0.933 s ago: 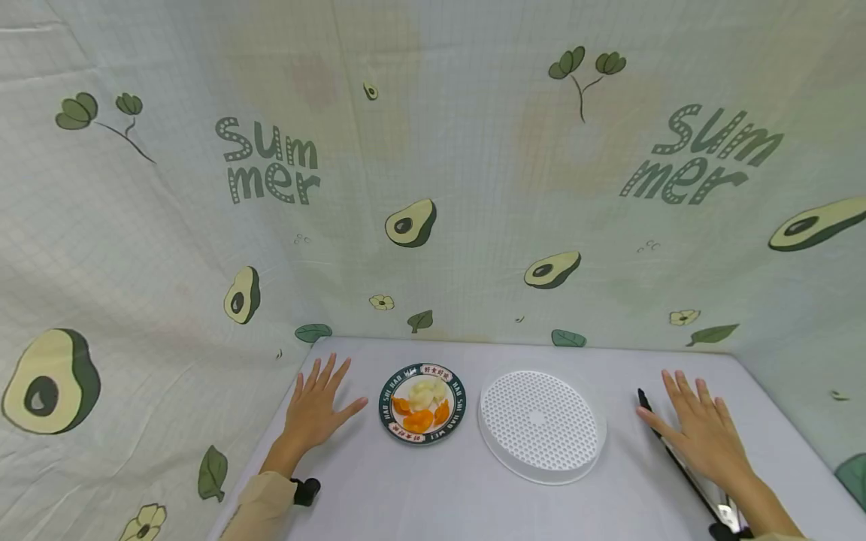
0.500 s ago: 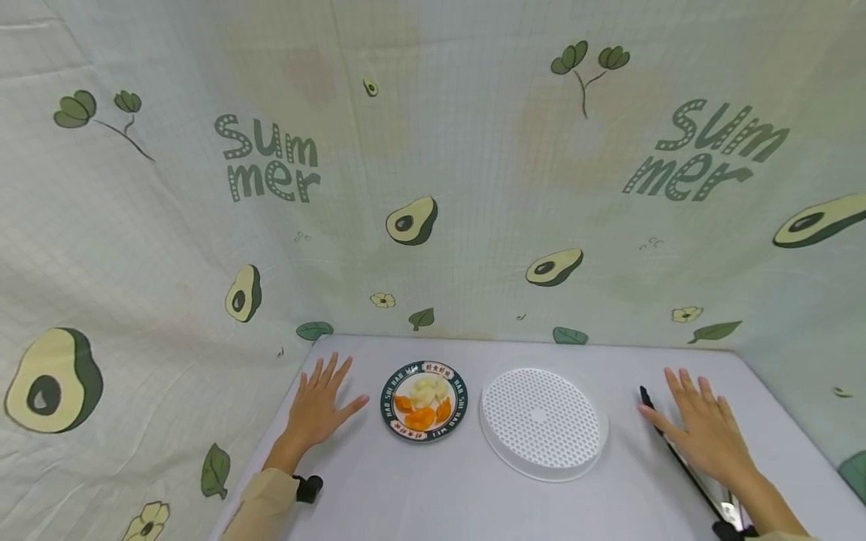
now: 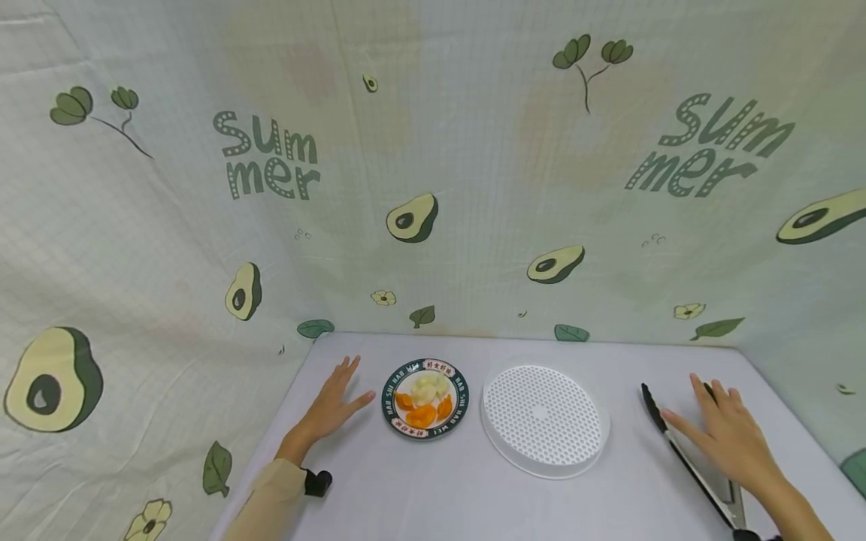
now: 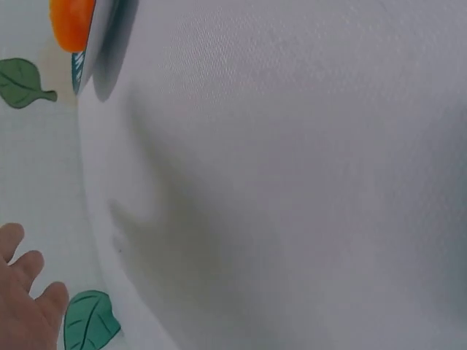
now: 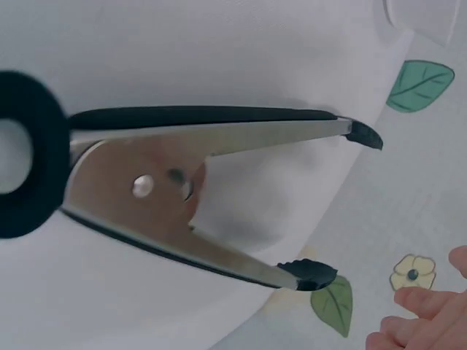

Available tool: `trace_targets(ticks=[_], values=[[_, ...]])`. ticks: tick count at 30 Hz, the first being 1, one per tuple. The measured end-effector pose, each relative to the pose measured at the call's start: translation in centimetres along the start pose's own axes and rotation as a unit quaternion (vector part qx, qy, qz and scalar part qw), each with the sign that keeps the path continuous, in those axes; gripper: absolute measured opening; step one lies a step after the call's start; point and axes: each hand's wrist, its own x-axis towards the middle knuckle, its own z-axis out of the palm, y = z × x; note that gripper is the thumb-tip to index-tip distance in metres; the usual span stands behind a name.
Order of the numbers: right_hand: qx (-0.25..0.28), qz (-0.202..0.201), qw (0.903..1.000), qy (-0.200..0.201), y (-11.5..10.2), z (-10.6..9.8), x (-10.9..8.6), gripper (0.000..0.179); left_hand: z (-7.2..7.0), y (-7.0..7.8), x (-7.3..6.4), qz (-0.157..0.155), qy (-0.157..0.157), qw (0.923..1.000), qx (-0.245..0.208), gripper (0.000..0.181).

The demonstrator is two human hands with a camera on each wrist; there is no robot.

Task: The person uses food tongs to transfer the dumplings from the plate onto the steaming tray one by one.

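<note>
My left hand (image 3: 331, 409) is by the table's left side, fingers extended and thumb pointing toward a small plate (image 3: 391, 383) with a dark green lettered rim. On that plate lie orange pieces (image 3: 421, 416) and pale yellowish pieces (image 3: 429, 388). The left wrist view shows fingertips (image 4: 29, 273) at the lower left. On the right, my other hand (image 3: 737, 443) has its fingers spread above metal tongs (image 3: 700, 473) with black tips. It partly covers one arm of the tongs. In the right wrist view the tongs (image 5: 146, 164) stand spread apart, with the hand's fingers (image 5: 430, 313) beyond them.
A round white perforated tray (image 3: 540, 417) lies right of the plate, toward the middle of the white table (image 3: 433, 503). Behind and beside the table hangs a pale cloth (image 3: 473, 150) printed with avocados, leaves and lettering.
My left hand has turned and shifted a little right, toward the plate. The right hand has moved right, uncovering more of the tongs, whose arms now show apart.
</note>
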Motion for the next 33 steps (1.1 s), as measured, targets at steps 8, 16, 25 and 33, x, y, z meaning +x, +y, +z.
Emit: trace_targets(ticks=[8, 16, 25, 33], values=[[-0.014, 0.037, 0.9992, -0.003, 1.3, -0.5, -0.6, 0.095, 1.5, 0.1, 0.7, 0.001, -0.024, 0.9950, -0.097, 0.083], [0.014, 0.083, 0.9956, -0.039, 2.4, 0.1, -1.6, 0.101, 2.7, -0.2, 0.9, -0.006, -0.052, 0.9845, -0.168, 0.080], [0.033, 0.109, 0.9931, -0.028, 2.7, 1.4, -2.7, 0.108, 3.6, 0.1, 1.0, -0.009, -0.053, 0.9814, -0.184, 0.078], [0.053, 0.145, 0.9850, -0.079, 2.4, 1.8, -3.1, 0.119, 4.3, 0.7, 1.2, -0.022, -0.056, 0.9847, -0.164, 0.081]])
